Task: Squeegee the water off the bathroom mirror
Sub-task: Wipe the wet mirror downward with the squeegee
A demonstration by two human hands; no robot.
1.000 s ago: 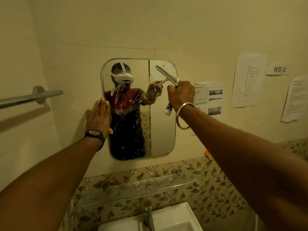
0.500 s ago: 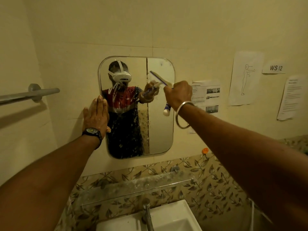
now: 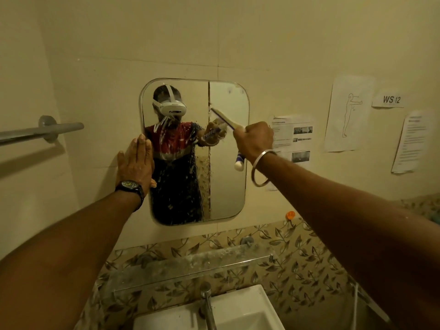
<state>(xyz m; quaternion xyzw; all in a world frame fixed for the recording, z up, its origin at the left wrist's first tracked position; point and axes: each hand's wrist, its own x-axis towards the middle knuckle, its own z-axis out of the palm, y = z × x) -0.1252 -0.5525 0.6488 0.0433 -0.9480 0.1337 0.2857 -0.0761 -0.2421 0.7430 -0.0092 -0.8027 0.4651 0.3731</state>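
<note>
A rounded rectangular mirror (image 3: pixel 227 186) hangs on the beige wall. Its left and middle parts are covered in water drops; the right strip looks wiped. My right hand (image 3: pixel 253 139) grips the handle of a white and blue squeegee (image 3: pixel 223 121), whose blade lies tilted against the glass at the upper middle. The handle's end (image 3: pixel 239 161) sticks out below my fist. My left hand (image 3: pixel 135 160) presses flat with straight fingers on the mirror's left edge and the wall.
A glass shelf (image 3: pixel 190 265) runs below the mirror, over a tap (image 3: pixel 207 303) and white basin (image 3: pixel 247 310). A metal towel bar (image 3: pixel 42 132) sits on the left wall. Paper sheets (image 3: pixel 347 113) are stuck to the right, and a small orange hook (image 3: pixel 290 215) is below.
My right hand has carried the squeegee leftward and slightly down across the mirror. My left hand stays pressed at the left edge.
</note>
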